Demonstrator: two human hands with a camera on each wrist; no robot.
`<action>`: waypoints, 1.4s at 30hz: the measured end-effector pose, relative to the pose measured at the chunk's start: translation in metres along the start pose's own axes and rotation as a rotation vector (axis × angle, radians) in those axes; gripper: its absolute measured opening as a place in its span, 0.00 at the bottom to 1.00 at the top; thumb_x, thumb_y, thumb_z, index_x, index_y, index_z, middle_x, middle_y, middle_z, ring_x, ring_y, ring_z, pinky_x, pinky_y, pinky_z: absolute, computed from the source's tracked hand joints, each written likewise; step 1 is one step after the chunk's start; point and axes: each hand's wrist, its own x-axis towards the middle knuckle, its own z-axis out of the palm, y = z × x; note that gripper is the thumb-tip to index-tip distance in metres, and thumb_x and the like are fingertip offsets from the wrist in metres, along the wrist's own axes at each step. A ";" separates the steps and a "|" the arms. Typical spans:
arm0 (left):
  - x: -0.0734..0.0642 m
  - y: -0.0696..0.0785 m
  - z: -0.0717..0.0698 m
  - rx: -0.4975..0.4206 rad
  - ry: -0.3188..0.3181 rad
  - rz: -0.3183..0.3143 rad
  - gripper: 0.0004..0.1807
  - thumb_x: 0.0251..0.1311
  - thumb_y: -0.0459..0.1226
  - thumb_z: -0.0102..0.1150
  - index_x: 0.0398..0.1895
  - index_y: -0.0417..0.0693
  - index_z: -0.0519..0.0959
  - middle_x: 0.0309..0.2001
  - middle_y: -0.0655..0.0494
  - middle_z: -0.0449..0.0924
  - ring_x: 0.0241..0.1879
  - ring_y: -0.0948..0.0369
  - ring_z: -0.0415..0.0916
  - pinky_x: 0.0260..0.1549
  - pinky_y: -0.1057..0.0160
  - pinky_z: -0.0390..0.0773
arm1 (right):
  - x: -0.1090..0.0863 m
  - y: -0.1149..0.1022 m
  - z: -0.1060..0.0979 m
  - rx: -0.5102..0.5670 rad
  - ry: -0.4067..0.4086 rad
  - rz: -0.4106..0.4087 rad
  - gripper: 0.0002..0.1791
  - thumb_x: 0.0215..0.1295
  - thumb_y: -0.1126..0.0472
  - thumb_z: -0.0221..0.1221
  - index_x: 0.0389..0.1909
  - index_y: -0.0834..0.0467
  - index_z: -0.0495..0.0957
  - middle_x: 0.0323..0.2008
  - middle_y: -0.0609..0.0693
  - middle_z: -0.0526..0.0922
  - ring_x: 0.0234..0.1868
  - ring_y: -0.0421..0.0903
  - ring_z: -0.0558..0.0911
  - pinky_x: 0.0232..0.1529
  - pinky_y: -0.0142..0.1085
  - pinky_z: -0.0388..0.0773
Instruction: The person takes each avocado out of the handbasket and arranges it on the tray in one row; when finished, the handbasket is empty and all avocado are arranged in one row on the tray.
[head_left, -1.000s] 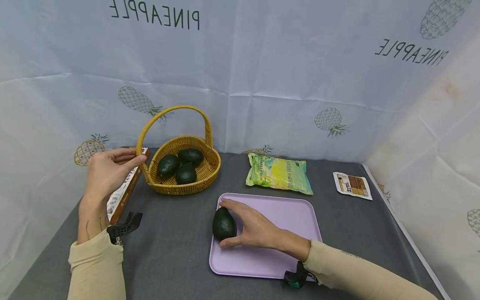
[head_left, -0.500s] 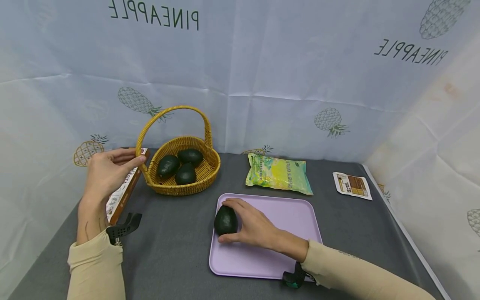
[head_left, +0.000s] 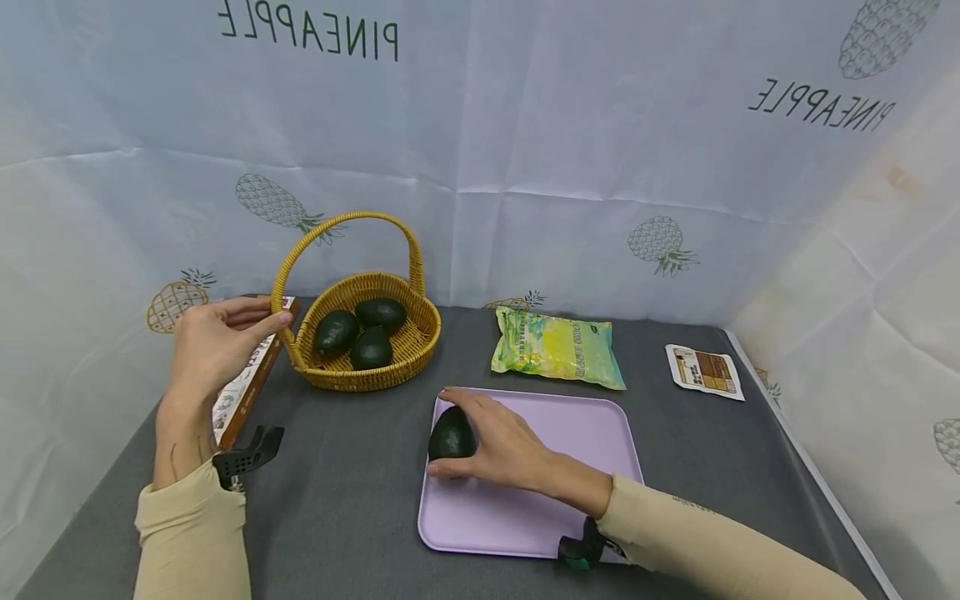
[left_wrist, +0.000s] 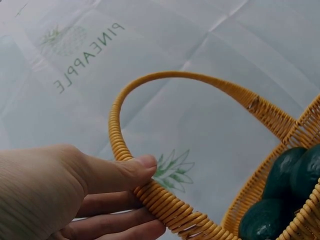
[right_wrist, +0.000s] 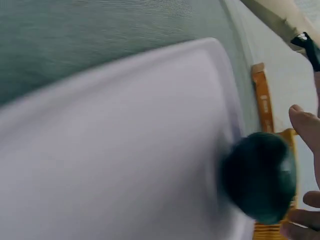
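My left hand [head_left: 217, 343] pinches the side of the yellow woven basket's handle [left_wrist: 172, 205], thumb on one side and fingers on the other. Three dark green avocados [head_left: 381, 313] lie in the basket [head_left: 352, 381], which is upright on the table. My right hand [head_left: 510, 446] spreads around a fourth avocado [head_left: 451, 435] at the left side of the lilac tray [head_left: 510, 533]. Its thumb lies along the near side of the avocado and its fingers reach past the far side. In the right wrist view, a gap shows between the thumb [right_wrist: 301, 119] and the avocado.
A yellow-green packet [head_left: 557, 347] lies behind the tray. To the right is a small brown-and-white sachet [head_left: 705, 372]. A long brown-and-white box [head_left: 255, 379] rests beside the basket, partly behind the left hand. A pineapple-printed curtain [head_left: 525, 125] hangs around the grey table [head_left: 352, 467].
The avocado at the tray has shifted slightly away from me, and my right hand has moved the same way, its fingertips now spread off the avocado. My left hand and the basket stay still.
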 end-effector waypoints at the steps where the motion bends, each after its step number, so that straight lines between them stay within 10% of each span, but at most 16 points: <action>1: 0.000 0.000 0.000 -0.002 0.001 0.002 0.33 0.65 0.61 0.67 0.61 0.46 0.85 0.53 0.41 0.88 0.36 0.85 0.72 0.34 0.77 0.75 | 0.005 -0.003 -0.004 0.009 -0.011 0.004 0.53 0.55 0.30 0.73 0.78 0.49 0.66 0.74 0.47 0.72 0.74 0.47 0.72 0.69 0.49 0.76; 21: 0.001 0.000 0.000 -0.035 -0.006 0.030 0.33 0.66 0.58 0.67 0.62 0.42 0.84 0.55 0.36 0.86 0.32 0.88 0.73 0.31 0.79 0.75 | 0.170 -0.037 -0.042 0.128 -0.444 0.112 0.51 0.69 0.35 0.64 0.82 0.58 0.57 0.79 0.55 0.65 0.78 0.51 0.68 0.73 0.45 0.71; 42: 0.001 -0.001 -0.002 -0.031 -0.009 0.016 0.33 0.65 0.59 0.68 0.61 0.44 0.85 0.50 0.48 0.90 0.32 0.89 0.74 0.31 0.79 0.76 | 0.193 -0.043 -0.017 -0.095 -0.465 0.212 0.44 0.73 0.36 0.60 0.78 0.60 0.63 0.75 0.56 0.70 0.75 0.52 0.72 0.69 0.42 0.75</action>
